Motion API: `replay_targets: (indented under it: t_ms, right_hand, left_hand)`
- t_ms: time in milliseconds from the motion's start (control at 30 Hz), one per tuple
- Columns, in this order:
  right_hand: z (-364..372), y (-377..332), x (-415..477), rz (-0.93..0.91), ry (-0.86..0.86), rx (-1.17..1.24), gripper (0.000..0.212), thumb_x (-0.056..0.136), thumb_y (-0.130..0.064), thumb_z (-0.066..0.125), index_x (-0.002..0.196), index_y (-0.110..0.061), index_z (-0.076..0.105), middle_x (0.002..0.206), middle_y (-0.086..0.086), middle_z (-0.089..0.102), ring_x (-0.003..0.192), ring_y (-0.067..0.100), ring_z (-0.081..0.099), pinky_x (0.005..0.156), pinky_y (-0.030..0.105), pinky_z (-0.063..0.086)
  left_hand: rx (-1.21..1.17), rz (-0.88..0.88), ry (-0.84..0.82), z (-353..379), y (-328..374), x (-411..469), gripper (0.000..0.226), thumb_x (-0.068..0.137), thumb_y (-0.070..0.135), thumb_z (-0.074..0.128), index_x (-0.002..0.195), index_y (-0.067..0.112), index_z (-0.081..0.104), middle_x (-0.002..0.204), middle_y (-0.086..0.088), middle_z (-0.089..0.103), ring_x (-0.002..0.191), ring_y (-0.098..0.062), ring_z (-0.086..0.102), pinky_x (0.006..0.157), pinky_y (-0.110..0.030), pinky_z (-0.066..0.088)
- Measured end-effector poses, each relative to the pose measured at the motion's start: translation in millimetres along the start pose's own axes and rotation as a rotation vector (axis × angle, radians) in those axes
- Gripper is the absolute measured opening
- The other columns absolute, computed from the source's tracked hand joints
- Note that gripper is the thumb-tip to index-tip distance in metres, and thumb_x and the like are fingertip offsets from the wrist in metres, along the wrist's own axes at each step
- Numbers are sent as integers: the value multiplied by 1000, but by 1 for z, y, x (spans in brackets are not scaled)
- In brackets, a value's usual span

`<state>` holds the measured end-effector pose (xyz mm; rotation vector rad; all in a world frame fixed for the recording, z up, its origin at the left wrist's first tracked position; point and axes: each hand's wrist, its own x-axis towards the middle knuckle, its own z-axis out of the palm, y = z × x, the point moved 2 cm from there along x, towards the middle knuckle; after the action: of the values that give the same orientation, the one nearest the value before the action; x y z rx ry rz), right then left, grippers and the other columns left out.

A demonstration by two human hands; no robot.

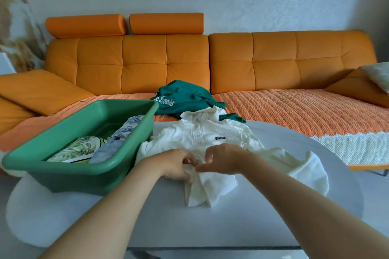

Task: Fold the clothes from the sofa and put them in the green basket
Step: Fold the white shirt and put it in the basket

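A white buttoned shirt (210,132) lies spread and rumpled on the pale grey table (273,216), collar towards the sofa. My left hand (179,164) and my right hand (223,159) meet at the shirt's lower middle, each pinching its cloth with curled fingers. The green basket (88,170) stands on the table's left side and holds folded patterned and blue clothes (99,145). A dark green garment with white lettering (185,99) lies crumpled on the orange sofa seat (284,107) just behind the shirt.
The orange sofa's backrest (168,61) runs across the far side. A loose orange cushion (40,88) lies at the left, and another cushion with a pale pillow (376,75) at the right. A white knitted cloth (353,145) hangs at the seat's right front edge.
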<state>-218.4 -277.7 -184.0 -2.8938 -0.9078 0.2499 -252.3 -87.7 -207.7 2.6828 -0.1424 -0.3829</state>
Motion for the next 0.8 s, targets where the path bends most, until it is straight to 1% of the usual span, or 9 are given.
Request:
replay_targets:
  t_ms: [67,167,333,467,567,633,700,733,800]
  right_hand:
    - [4,-5,-10,7,-12,-37,59,73,-77,62,113,-33,63,109,-12,62,102,13,57,85,34,47]
    - [7,-4,-16,9,73,89,25,85,-44,68,105,-29,69,111,-8,66,106,16,62,88,33,52]
    - [-6,0,-16,163,296,700,8,94,-23,52,91,-18,57,85,-3,57,76,16,53,60,27,40]
    - [-22,4,-17,292,449,1226,25,91,-8,38,89,-20,60,88,7,62,80,25,57,70,34,47]
    - [-31,8,-21,279,365,1408,24,87,-28,52,103,-18,67,105,14,68,98,33,65,94,51,53]
    - [-31,7,-23,208,261,1246,51,73,-47,69,114,-18,65,114,11,68,103,30,66,99,51,52]
    - [-26,4,-25,139,136,994,68,70,-42,80,130,-19,57,122,6,64,110,26,63,99,45,52]
    - [-22,2,-25,110,83,867,65,75,-31,78,134,-19,54,124,4,62,110,24,61,97,41,53]
    - [-17,-2,-25,57,38,695,54,80,-10,64,132,-20,55,119,2,61,106,20,59,87,32,53]
  left_hand:
    - [42,14,75,3,-2,-4,27,78,41,77,102,34,69,105,17,63,98,-4,59,85,-24,48]
    - [5,29,203,-1,4,-11,10,88,34,69,79,32,65,88,15,64,85,-5,60,72,-22,46]
    - [-284,-96,519,-27,9,-27,18,96,30,50,78,23,52,82,5,56,76,-12,49,61,-31,32]
    - [-590,-171,618,-39,9,-40,21,100,19,42,84,22,55,90,-2,56,81,-20,50,64,-32,35]
    - [-595,-268,394,-40,5,-57,19,97,10,40,98,20,56,89,-11,60,70,-22,56,55,-28,44]
    - [-393,-369,-37,-30,4,-72,15,97,9,43,106,17,52,79,-11,66,56,-23,65,44,-26,50]
    - [-185,-417,-348,-21,6,-84,13,97,13,46,105,21,53,79,-3,74,59,-21,70,48,-22,50]
    - [-107,-406,-348,-19,7,-84,14,96,15,46,103,22,55,85,0,74,65,-19,70,51,-20,48]
    - [10,-321,-110,-22,9,-77,23,91,20,45,107,27,61,105,2,70,84,-14,66,62,-24,48]
